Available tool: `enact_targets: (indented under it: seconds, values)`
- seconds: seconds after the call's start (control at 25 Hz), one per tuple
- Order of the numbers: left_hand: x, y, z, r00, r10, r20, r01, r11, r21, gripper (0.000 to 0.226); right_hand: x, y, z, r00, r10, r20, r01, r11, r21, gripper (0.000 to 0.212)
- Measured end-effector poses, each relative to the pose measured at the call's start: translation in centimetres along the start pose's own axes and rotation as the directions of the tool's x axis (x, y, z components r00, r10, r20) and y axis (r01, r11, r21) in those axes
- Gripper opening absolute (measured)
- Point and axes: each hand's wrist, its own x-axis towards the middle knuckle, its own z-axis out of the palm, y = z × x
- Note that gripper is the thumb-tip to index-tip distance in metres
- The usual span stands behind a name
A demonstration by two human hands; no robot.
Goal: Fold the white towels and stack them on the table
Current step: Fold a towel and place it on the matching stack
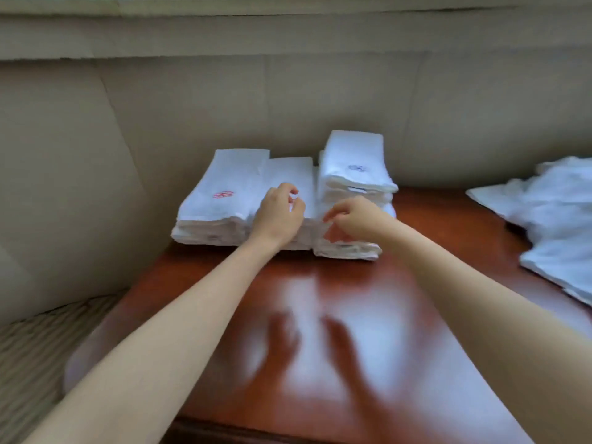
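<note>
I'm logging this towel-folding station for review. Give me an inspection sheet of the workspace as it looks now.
Surface: glossy reddish-brown wooden table, reflecting both hands.
Job's things: three adjoining stacks of folded white towels at the far edge, the right stack tallest; heap of unfolded white towels at right.
Clutter: nothing seen.
Grippers: left hand on the middle stack, fingers curled; right hand at the right stack; grip unclear.
Cables: nothing seen.
Surroundings: beige padded wall behind; striped fabric at left.

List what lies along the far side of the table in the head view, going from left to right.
Stack with the red mark → left hand on the middle stack → right hand → tall stack with the blue mark → bare table → heap of unfolded towels.
</note>
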Motion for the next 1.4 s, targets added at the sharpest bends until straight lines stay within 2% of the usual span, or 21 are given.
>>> enact_targets:
  seconds: [0.16,0.24,0.36,0.48,0.56,0.64,0.68,0.76,0.84,0.88,0.96,1.0,1.08,1.12,1.16,1.2,1.24,1.28,1.32,1.36,1.4]
  values:
    - [-4.7,9.0,9.3,0.98,0.183,0.077,-0.17,0.973,-0.155,0.024,-8.6,10.9,-7.8,0.975,0.143,-0.172,-0.184,0.95,-0.252,0.029]
    - [-6.2,12.9,14.1,0.955,0.24,0.177,-0.203,0.958,-0.204,0.025,-11.9,16.7,-10.7,0.93,0.241,-0.277,-0.325,0.893,-0.312,0.031]
    - [-7.1,17.8,20.9,0.895,0.299,0.331,-0.257,0.952,-0.166,0.035,-14.8,23.7,-13.9,0.837,0.331,-0.435,-0.494,0.799,-0.343,0.037]
    - [-6.7,21.6,27.3,0.807,0.358,0.47,-0.341,0.932,-0.125,0.046,-16.1,28.8,-16.5,0.784,0.291,-0.548,-0.553,0.729,-0.403,0.043]
    - [-6.4,23.1,31.7,0.71,0.427,0.56,-0.455,0.885,-0.098,0.052,-16.5,32.3,-17.2,0.777,0.325,-0.54,-0.586,0.687,-0.43,0.045]
    - [-6.3,23.5,36.0,0.62,0.437,0.652,-0.54,0.84,-0.049,0.057,-16.4,35.3,-16.8,0.766,0.363,-0.53,-0.618,0.642,-0.454,0.035]
    - [-6.3,23.4,37.7,0.606,0.42,0.676,-0.564,0.825,-0.008,0.055,-16.1,36.3,-16.7,0.749,0.363,-0.554,-0.633,0.64,-0.436,0.027]
    - [-6.4,23.1,39.9,0.639,0.417,0.647,-0.606,0.79,0.089,0.039,-15.3,36.9,-17.2,0.696,0.353,-0.626,-0.648,0.684,-0.335,0.011]
    - [-5.9,23.3,40.0,0.665,0.438,0.605,-0.633,0.76,0.145,0.024,-14.5,36.0,-18.1,0.668,0.376,-0.642,-0.615,0.765,-0.192,0.025]
    - [-5.5,23.3,39.3,0.665,0.434,0.608,-0.628,0.765,0.14,0.021,-14.3,35.1,-18.2,0.679,0.372,-0.633,-0.574,0.807,-0.142,0.033]
    - [-5.0,22.5,36.6,0.675,0.377,0.634,-0.541,0.837,0.079,0.019,-14.2,32.2,-17.6,0.727,0.331,-0.602,-0.5,0.856,-0.133,0.038]
    - [-5.1,21.6,34.8,0.686,0.312,0.657,-0.43,0.902,0.021,0.021,-14.3,30.5,-17.0,0.755,0.325,-0.569,-0.473,0.872,-0.129,0.039]
    - [-6.2,18.9,30.4,0.66,0.132,0.74,-0.018,0.987,-0.16,0.025,-14.8,26.6,-14.3,0.816,0.338,-0.469,-0.394,0.919,-0.024,0.041]
    - [-7.0,17.4,28.1,0.618,0.046,0.785,0.224,0.947,-0.231,0.025,-15.1,25.1,-12.5,0.841,0.343,-0.418,-0.346,0.935,0.07,0.041]
    - [-7.8,16.0,25.8,0.57,-0.027,0.821,0.447,0.849,-0.283,0.024,-15.5,23.6,-10.5,0.862,0.345,-0.371,-0.299,0.938,0.177,0.041]
    - [-8.4,14.8,23.6,0.515,-0.078,0.854,0.637,0.702,-0.32,0.023,-15.9,22.4,-8.5,0.879,0.348,-0.326,-0.26,0.923,0.285,0.04]
    - [-8.9,13.5,21.6,0.468,-0.113,0.877,0.762,0.555,-0.335,0.027,-16.3,21.0,-6.6,0.899,0.341,-0.275,-0.226,0.898,0.377,0.038]
    - [-9.4,12.5,19.8,0.429,-0.132,0.894,0.823,0.466,-0.326,0.035,-16.5,19.8,-4.9,0.92,0.33,-0.211,-0.211,0.871,0.443,0.036]
    - [-9.8,11.6,18.3,0.413,-0.142,0.9,0.834,0.457,-0.311,0.039,-16.8,18.5,-3.6,0.94,0.312,-0.137,-0.207,0.842,0.497,0.032]
    - [-10.2,10.7,16.8,0.414,-0.13,0.901,0.809,0.507,-0.299,0.036,-16.9,17.2,-2.5,0.956,0.287,-0.062,-0.205,0.803,0.56,0.027]
    - [-10.5,9.7,15.8,0.445,-0.121,0.887,0.75,0.592,-0.295,0.025,-16.9,16.1,-1.5,0.967,0.253,0.008,-0.203,0.756,0.622,0.022]
